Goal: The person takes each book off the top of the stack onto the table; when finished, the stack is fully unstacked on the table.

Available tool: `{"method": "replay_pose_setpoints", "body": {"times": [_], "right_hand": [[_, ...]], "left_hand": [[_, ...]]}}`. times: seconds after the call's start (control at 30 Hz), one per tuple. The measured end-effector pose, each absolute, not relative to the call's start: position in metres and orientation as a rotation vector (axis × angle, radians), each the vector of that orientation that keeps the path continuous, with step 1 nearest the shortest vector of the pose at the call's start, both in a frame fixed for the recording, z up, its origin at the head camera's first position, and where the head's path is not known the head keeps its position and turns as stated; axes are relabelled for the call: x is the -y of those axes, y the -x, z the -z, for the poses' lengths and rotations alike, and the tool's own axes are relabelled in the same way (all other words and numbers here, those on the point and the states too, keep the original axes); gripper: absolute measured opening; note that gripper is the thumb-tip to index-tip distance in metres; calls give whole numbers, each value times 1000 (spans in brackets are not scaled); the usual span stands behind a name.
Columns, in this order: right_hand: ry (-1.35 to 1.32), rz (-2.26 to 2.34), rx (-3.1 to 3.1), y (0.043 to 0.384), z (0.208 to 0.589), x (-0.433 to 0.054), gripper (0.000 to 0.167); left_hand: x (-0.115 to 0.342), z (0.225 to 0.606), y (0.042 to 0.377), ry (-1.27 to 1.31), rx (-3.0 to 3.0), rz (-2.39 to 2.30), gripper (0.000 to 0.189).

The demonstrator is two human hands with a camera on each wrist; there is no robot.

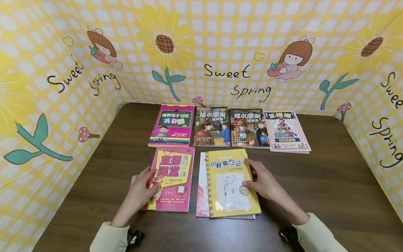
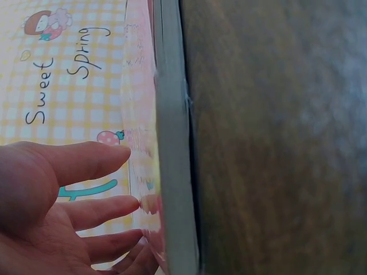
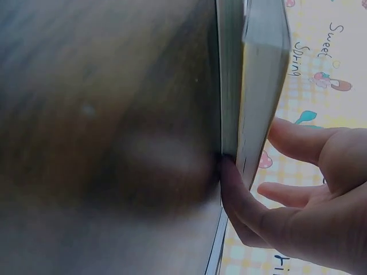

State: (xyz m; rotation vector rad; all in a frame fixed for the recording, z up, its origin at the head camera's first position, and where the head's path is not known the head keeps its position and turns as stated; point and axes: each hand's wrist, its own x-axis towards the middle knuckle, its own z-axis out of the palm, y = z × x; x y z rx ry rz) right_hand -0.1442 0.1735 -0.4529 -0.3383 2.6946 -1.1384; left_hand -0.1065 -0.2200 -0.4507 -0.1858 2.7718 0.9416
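Observation:
In the head view a pink book [image 1: 176, 199] with a yellow title panel lies at the front left. My left hand [image 1: 144, 185] rests at its left edge, fingers mostly straight, thumb over the cover. The left wrist view has these fingertips [image 2: 129, 153] right at the pink cover. To the right, a yellow book [image 1: 233, 192] lies slightly turned over a white and pink book [image 1: 202, 196], most of which it hides. My right hand [image 1: 263, 180] grips the yellow book's right side, thumb on the cover; in the right wrist view a fingertip [image 3: 229, 166] sits at the page edges.
A back row holds a magenta book [image 1: 171, 126], two detective-cover books [image 1: 210, 127] [image 1: 248, 129] and a cream book [image 1: 286, 131]. The brown table [image 1: 340, 196] is walled by yellow checked cloth [image 1: 214, 38] at the back and sides.

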Motion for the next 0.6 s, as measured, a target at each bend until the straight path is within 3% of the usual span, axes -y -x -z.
{"method": "replay_pose_setpoints", "body": {"times": [0.6], "right_hand": [[234, 1195, -2622, 146, 449, -180, 78]], "left_hand": [[222, 450, 105, 184, -2770, -941, 64]]}}
